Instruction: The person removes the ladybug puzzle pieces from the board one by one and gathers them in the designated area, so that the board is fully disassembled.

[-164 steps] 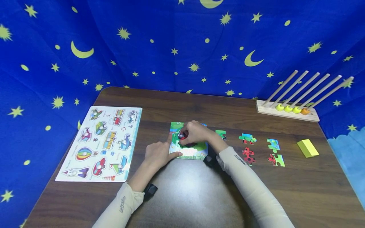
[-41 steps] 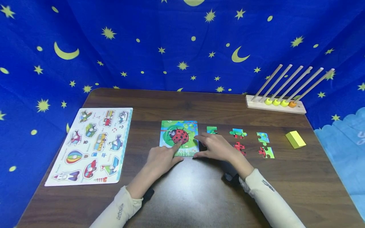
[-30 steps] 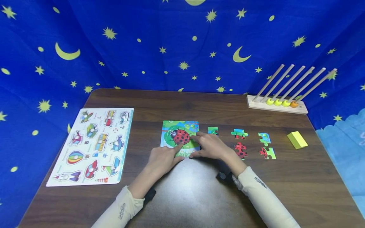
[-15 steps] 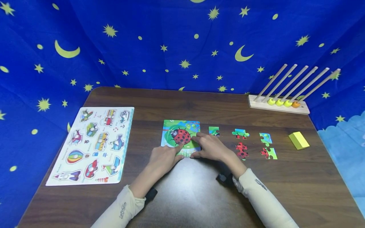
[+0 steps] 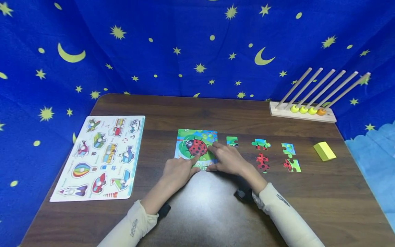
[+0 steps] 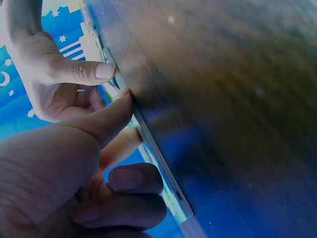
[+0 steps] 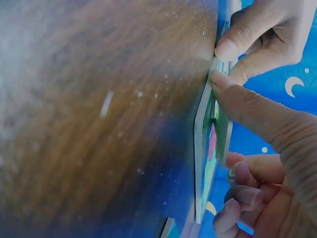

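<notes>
A square puzzle board [image 5: 182, 151] with a ladybug [image 5: 196, 147] picture lies at the middle of the table. My left hand [image 5: 176, 173] rests at its near left side: the straight index finger presses the picture just below the ladybug, and the thumb touches the near edge. My right hand [image 5: 229, 160] is at the lower right corner, its thumb at the near edge and its index finger beside the ladybug. Between those two fingertips, in the right wrist view, a thin green puzzle piece [image 7: 225, 141] stands slightly raised off the board.
Several loose puzzle pieces [image 5: 262, 162] lie in rows to the right. Beyond them is a yellow wedge-like block [image 5: 324, 151]. A wooden rod stand [image 5: 303, 115] with yellow and orange beads stands back right. A white vehicle puzzle board [image 5: 98, 157] lies left. A starry blue cloth hangs behind.
Earlier my right hand worked over the board's upper left, then moved to its right side and slid slightly left over the corner. In the last second both hands stay nearly still.
</notes>
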Available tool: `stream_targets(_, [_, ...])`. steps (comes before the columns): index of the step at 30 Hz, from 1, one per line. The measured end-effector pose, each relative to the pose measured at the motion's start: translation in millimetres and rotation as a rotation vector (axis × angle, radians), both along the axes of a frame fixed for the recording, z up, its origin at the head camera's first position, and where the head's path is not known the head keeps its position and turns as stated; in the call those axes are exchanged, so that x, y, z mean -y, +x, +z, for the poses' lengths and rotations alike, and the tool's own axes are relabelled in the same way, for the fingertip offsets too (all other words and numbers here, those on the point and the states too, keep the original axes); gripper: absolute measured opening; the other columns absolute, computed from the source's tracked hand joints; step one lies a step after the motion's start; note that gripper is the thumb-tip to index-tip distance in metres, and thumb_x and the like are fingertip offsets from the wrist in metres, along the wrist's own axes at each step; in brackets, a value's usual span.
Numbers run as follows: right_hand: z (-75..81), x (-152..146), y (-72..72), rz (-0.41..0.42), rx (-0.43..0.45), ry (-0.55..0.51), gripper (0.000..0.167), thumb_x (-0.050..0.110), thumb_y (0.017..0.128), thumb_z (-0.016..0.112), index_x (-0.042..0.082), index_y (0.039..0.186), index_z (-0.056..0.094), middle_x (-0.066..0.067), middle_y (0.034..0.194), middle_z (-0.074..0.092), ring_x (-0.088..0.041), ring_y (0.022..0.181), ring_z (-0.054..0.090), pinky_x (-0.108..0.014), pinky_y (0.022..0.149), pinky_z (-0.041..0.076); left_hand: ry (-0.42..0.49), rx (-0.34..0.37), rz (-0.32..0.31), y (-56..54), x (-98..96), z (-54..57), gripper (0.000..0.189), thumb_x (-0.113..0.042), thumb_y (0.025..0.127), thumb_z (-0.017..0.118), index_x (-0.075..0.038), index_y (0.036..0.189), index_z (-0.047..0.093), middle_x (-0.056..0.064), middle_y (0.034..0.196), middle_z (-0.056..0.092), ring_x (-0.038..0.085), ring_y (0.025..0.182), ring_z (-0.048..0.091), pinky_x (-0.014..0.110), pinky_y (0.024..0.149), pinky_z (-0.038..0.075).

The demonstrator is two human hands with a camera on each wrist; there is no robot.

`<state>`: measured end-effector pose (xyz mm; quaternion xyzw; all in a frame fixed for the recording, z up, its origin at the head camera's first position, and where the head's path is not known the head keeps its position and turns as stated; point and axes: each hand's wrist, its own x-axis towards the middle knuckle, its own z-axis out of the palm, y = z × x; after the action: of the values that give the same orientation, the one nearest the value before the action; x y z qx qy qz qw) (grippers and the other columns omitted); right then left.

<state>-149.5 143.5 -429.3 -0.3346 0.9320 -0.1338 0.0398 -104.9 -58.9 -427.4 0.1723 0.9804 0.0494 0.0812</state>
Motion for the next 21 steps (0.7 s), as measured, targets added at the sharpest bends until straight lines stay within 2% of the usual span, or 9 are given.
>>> stream_targets(11, [2.4,1.5,2.8,-0.023,-0.06,-0.01,0.068,0.044,0.071,0.088,0.004,0.121,0.067,-0.01,0.109,0.066,-0.021,0.083,0.064,-0.037,0.066,0.053,-0.01,-0.022,-0.006,-0.7,-0.5,0.5,0.052,-0.055,0.093,0.059,-0.032,0.139,0.059,0.01,0.07,0.067,0.023,0.064,0.063,0.037,0.051,0.043])
stream_targets(15, [1.7,1.2,3.3,-0.03,-0.076,-0.021,0.068,0.044,0.07,0.088,0.004,0.12,0.068,-0.007,0.105,0.066,-0.018,0.078,0.062,-0.035,0.064,0.052,-0.012,-0.023,-0.006,-0.6,-0.9,1.0,0.052,-0.056,0.093,0.059,-0.031,0.139,0.059,0.01,0.068,0.065,0.022,0.063,0.062,0.037,0.051,0.043])
stream_targets(21, [-4.2,-3.3,3.8,-0.066,-0.026,-0.098,0.064,0.043,0.069,0.089,0.005,0.117,0.069,-0.004,0.096,0.064,-0.012,0.071,0.05,-0.031,0.06,0.045,-0.001,-0.006,0.0,0.6,0.4,1.1,0.052,-0.056,0.095,0.057,-0.03,0.14,0.058,0.011,0.068,0.066,0.024,0.063,0.062,0.037,0.052,0.044])
